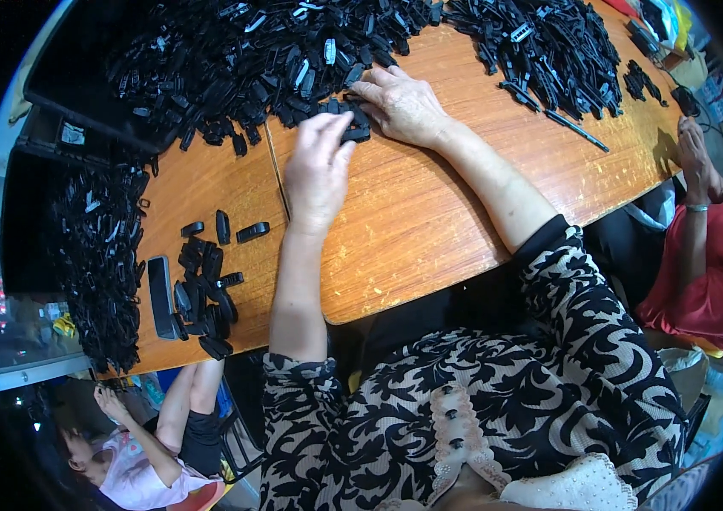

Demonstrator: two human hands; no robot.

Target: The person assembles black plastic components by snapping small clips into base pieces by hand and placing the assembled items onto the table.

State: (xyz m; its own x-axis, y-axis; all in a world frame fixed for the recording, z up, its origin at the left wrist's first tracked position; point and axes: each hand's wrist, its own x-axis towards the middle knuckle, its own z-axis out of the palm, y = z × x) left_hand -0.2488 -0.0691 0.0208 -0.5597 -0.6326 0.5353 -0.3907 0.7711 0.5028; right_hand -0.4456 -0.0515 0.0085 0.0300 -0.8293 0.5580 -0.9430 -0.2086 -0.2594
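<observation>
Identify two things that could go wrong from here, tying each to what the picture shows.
1. The right hand sits at the edge of the large heap of black parts; a nudge might send loose pieces sliding.
2. The small pile reaches close to the table edge, beside the left forearm; a bump could knock some off.

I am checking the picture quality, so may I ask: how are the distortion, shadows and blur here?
Head view: corners are black, and shapes bend toward the rim; a shadow lies on the wooden table beside the right forearm; the left hand looks slightly soft; many piled black parts merge together darkly.
</observation>
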